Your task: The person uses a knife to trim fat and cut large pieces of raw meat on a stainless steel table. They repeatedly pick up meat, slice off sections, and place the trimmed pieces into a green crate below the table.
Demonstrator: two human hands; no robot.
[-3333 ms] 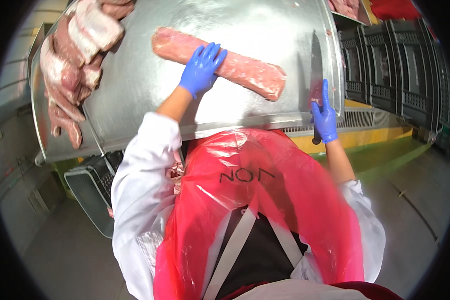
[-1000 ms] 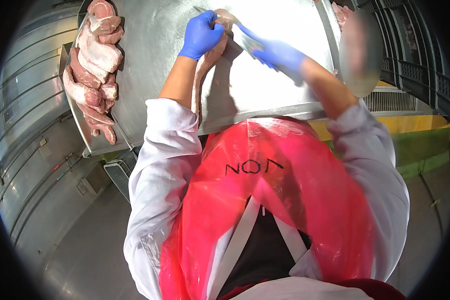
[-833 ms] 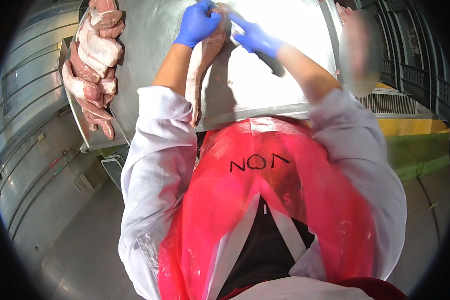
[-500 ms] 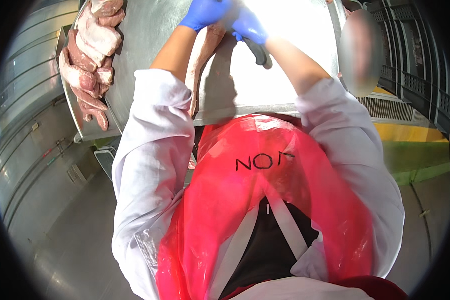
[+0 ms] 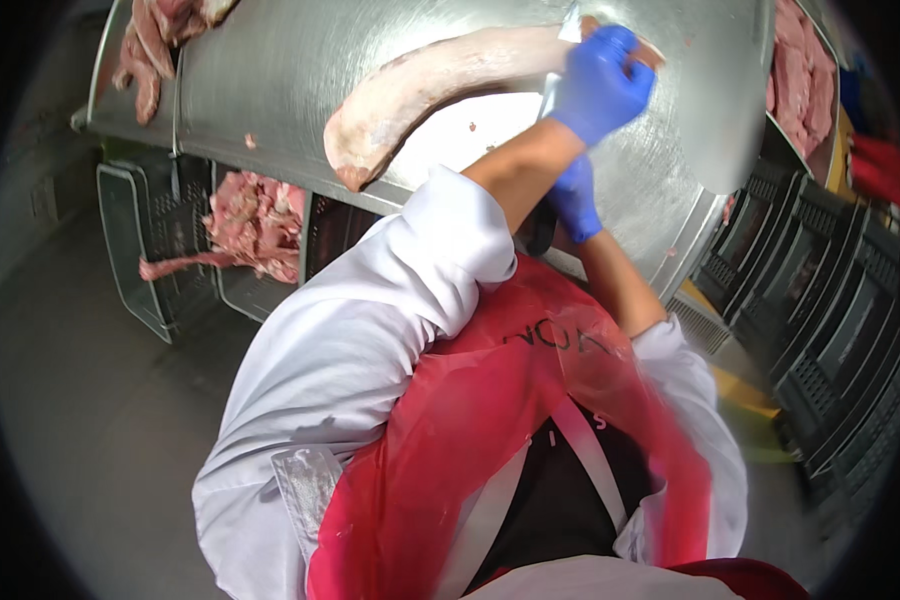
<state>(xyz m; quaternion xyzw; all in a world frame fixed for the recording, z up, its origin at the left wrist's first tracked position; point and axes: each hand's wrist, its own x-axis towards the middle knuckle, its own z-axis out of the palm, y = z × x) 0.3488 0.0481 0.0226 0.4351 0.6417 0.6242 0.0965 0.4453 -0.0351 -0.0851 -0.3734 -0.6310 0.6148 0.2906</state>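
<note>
A long, pale piece of meat (image 5: pixel 440 75) lies curved across the steel table (image 5: pixel 270 70). My left hand (image 5: pixel 602 88), in a blue glove, is closed on its right end, with a reddish tip showing past the fingers. Below it, partly covered by my left wrist, my right hand (image 5: pixel 575 200) grips a knife by its dark handle. The knife blade (image 5: pixel 549 95) points away from me and shows on both sides of the meat. Whether it runs under or through the meat I cannot tell.
More cuts of meat (image 5: pixel 155 45) lie at the table's far left. Beneath its front edge stands a grey crate with meat trimmings (image 5: pixel 255 225). At the right are a container of pink meat (image 5: pixel 800 80), black crates (image 5: pixel 770 250) and part of a red garment or cloth (image 5: pixel 880 170).
The view has turned, so the table looks tilted and the crates beneath it show. My left forearm now crosses over my right, and the meat lies sideways rather than lengthwise.
</note>
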